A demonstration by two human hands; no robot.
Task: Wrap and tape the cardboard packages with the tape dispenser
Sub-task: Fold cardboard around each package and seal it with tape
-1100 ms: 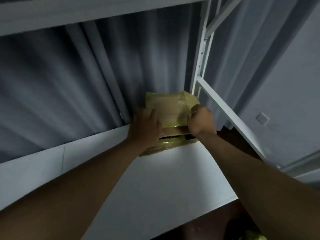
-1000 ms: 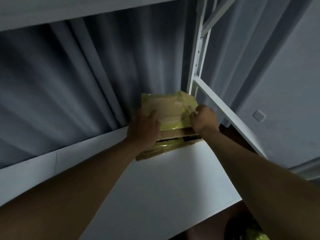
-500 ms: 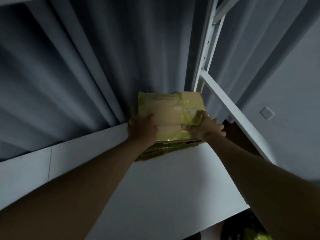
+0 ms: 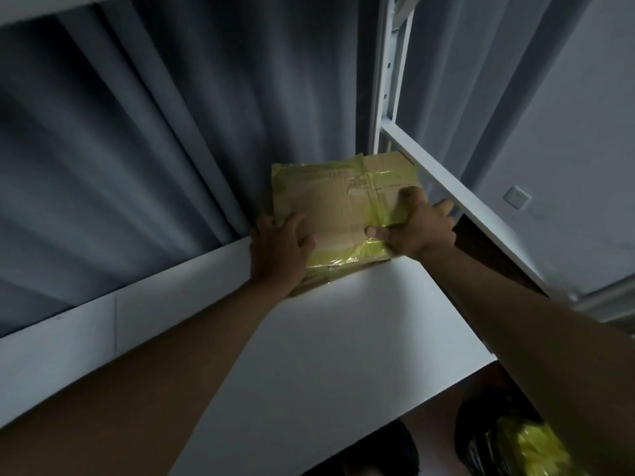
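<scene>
A flat cardboard package point(image 4: 330, 201) wrapped in yellow-green tape lies at the back right corner of a white shelf point(image 4: 326, 338), on top of another taped package point(image 4: 311, 281) whose edge shows beneath it. My left hand point(image 4: 278, 250) rests with spread fingers on the top package's near left corner. My right hand point(image 4: 417, 228) presses on its near right part, thumb and one finger on the tape, other fingers past the right edge. No tape dispenser is in view.
Grey curtains point(image 4: 154, 132) hang behind the shelf. A white metal upright point(image 4: 386, 80) and a slanting rail point(image 4: 457, 197) close off the right side. Below the shelf edge sit a black bag with yellow-green material point(image 4: 529, 444) and a dark object point(image 4: 378, 451).
The top package has slid back and lies flatter on the lower one. My right hand went from a curled hold at its right edge to spread fingers on top.
</scene>
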